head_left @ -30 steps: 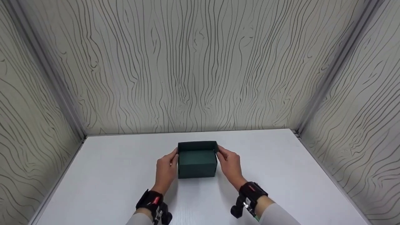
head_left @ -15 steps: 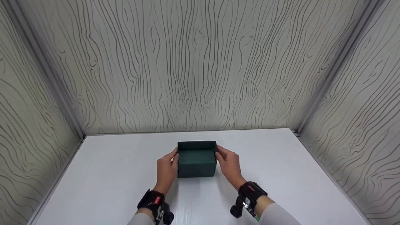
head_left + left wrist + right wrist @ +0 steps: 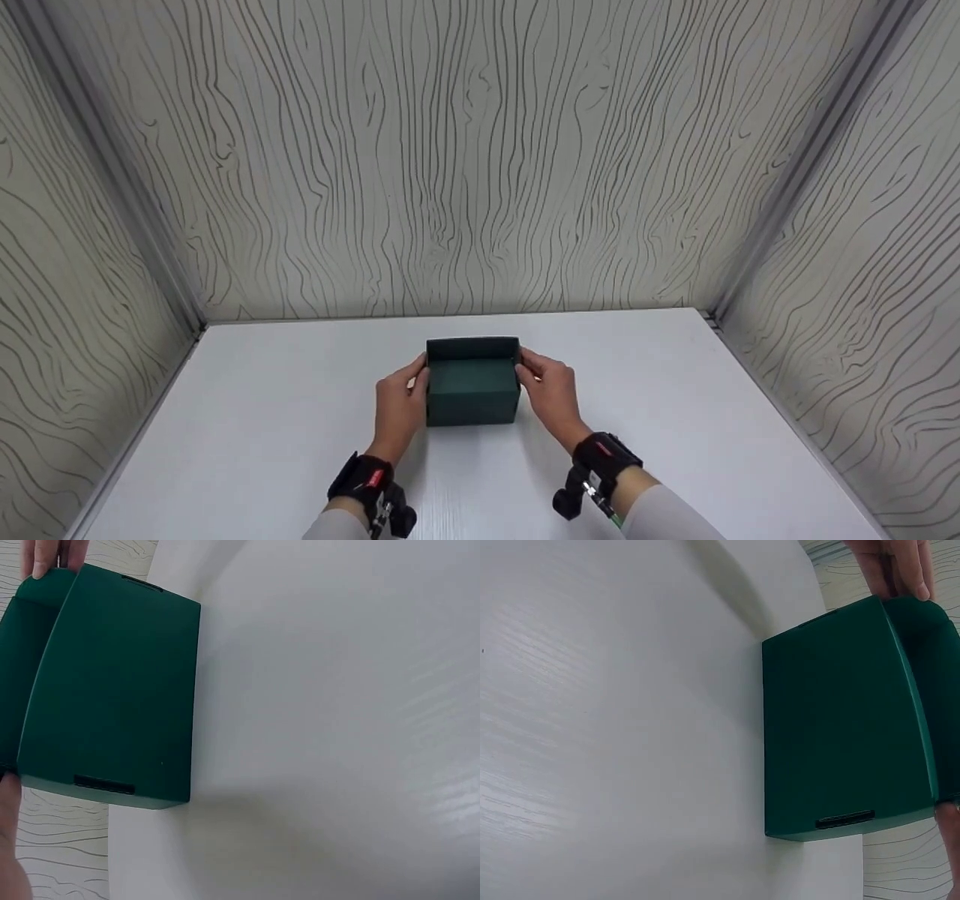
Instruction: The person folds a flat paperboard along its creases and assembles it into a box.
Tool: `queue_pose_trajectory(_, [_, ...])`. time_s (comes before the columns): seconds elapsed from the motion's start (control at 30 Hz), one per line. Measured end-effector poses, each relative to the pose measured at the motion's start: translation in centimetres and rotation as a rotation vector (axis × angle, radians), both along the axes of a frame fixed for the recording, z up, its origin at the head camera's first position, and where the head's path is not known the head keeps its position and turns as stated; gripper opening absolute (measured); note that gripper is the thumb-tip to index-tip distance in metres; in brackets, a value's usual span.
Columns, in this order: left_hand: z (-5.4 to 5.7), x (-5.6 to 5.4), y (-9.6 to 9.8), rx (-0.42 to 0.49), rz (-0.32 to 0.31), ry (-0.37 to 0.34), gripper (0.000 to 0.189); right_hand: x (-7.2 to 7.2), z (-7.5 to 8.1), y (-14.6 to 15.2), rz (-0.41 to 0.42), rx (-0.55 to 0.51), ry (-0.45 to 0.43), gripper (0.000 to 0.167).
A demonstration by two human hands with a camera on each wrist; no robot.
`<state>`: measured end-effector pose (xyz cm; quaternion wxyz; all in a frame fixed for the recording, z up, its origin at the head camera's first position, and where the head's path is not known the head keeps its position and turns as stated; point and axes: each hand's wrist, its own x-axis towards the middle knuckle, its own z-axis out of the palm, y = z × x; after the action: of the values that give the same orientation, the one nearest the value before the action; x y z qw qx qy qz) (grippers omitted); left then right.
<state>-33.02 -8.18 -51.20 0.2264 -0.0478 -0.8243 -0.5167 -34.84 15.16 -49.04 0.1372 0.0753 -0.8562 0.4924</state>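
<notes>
A dark green cardboard box (image 3: 472, 409) stands on the white table in the head view, its top uncovered and its back wall raised. My left hand (image 3: 400, 405) pinches the box's left side near the upper edge with thumb and fingers. On the opposite side my right hand (image 3: 553, 394) does the same. Seen close in the left wrist view, the front panel (image 3: 112, 682) has narrow dark slots near its edges. A rounded side flap (image 3: 919, 611) sits under the left hand's fingers in the right wrist view. The far fingers are partly hidden behind the box.
The white table (image 3: 285, 420) runs back to a wood-grain patterned wall (image 3: 465, 187). Similar panels rise at left and right, with grey corner posts (image 3: 817, 157). Each wrist wears a black strap with a small camera (image 3: 570, 501).
</notes>
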Motion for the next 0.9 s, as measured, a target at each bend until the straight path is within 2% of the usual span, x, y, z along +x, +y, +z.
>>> queue_pose_trajectory(0.13, [-0.08,0.0,-0.07,0.009,0.002,-0.009,0.034,-0.01,0.2,-0.12,0.021,-0.057,-0.041,0.047])
queue_pose_trajectory(0.27, [0.02,0.01,-0.15,0.02,-0.008,-0.023,0.034,0.12,0.4,-0.12,0.03,-0.056,-0.045,0.055])
queue_pose_trajectory(0.43, [0.33,0.01,-0.23,0.029,-0.029,-0.039,0.035,0.15,0.57,-0.06,0.037,-0.05,-0.042,0.053])
queue_pose_trajectory(0.7, [0.5,-0.05,-0.45,-0.036,-0.062,-0.013,0.047,0.0,0.53,0.08,0.028,0.008,-0.024,0.051])
queue_pose_trajectory(0.9, [0.55,-0.13,-0.72,-0.051,-0.088,-0.007,0.051,0.08,0.69,0.12,0.046,0.009,-0.026,0.051])
